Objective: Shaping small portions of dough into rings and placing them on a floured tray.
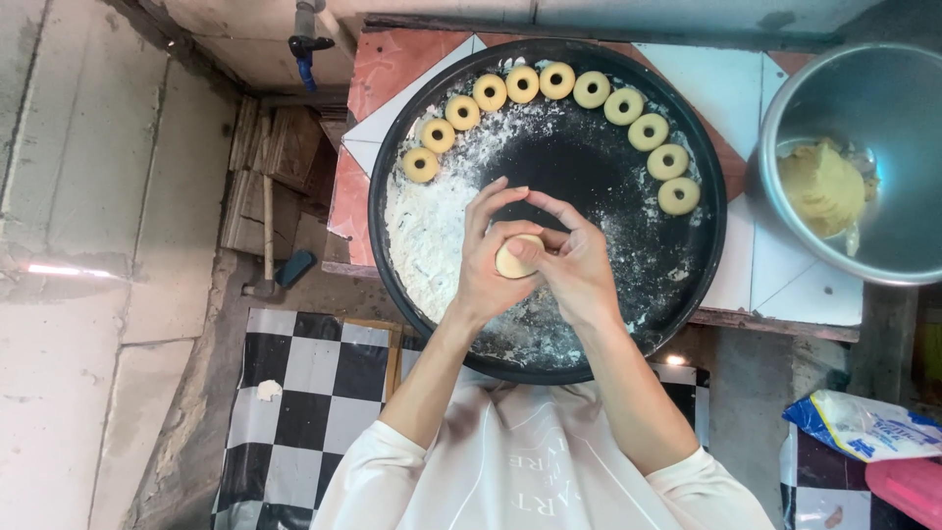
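From the head view, my left hand (488, 257) and right hand (572, 265) are cupped together over the black round tray (705, 245), fingers curled around a small pale dough ball (516, 259) pressed between them. 10 smooth dough rings (557, 80) arc along the far rim; powdery flour (427, 231) lies left.

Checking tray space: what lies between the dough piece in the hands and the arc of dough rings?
In the head view, only bare dark tray dusted with flour lies between the dough piece and the rings.
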